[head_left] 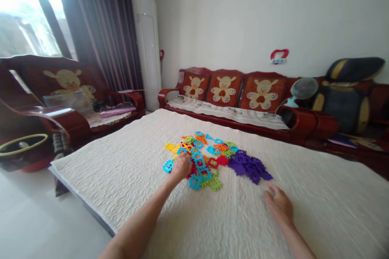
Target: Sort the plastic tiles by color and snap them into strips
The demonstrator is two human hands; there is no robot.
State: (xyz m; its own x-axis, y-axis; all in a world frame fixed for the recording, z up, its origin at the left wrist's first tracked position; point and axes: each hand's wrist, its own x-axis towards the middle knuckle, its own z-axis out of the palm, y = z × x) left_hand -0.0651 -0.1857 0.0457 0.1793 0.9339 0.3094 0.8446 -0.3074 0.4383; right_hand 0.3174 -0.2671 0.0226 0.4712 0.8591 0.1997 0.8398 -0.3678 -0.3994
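Observation:
A loose pile of flat, notched plastic building pieces lies on the cream quilted cover (121, 162). My left hand (182, 165) reaches into the left side of the pile, fingers curled down; what they grip is hidden. Around it are a blue piece (168, 166), yellow pieces (170, 147) and a row of joined blue pieces (199, 164). Green pieces (215, 183) lie at the near edge. To the right is a heap of purple pieces (249, 166). Just short of that heap, my right hand (280, 202) is open over the cover, holding nothing, thumb and fingers apart.
Behind the covered table stands a red wooden sofa (225, 119) with bear-patterned cushions, and a small fan (304, 89) at its right. An armchair (69, 117) stands at the left, beside a bin (24, 149). A tall white cabinet unit (147, 48) fills the corner.

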